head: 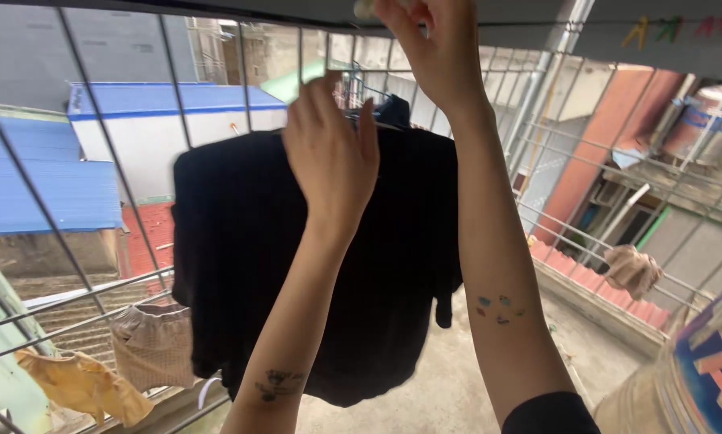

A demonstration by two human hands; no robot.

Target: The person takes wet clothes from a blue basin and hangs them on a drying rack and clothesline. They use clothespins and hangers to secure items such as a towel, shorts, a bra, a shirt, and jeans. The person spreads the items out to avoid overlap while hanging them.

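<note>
Shirt (pixel 240 241) on hanger (pixel 361 100), hung centre, before window grille (pixel 79 249). Left hand (pixel 333 153) in front of shirt's collar, touching hanger. Right hand (pixel 437 48) above and to its right, up at overhead rail (pixel 537 36). Two cloths (pixel 148 345) low left on grille bars. Pegs (pixel 670 28) on rail, far right. Rooftops (pixel 47 169) behind.

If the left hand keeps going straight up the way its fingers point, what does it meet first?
Probably the blue hanger carrying the black shirt: the left hand is raised with its fingertips right at the hanger's top. Above that runs the overhead line that the right hand grips. Depth is unclear, so contact may already exist.
</note>
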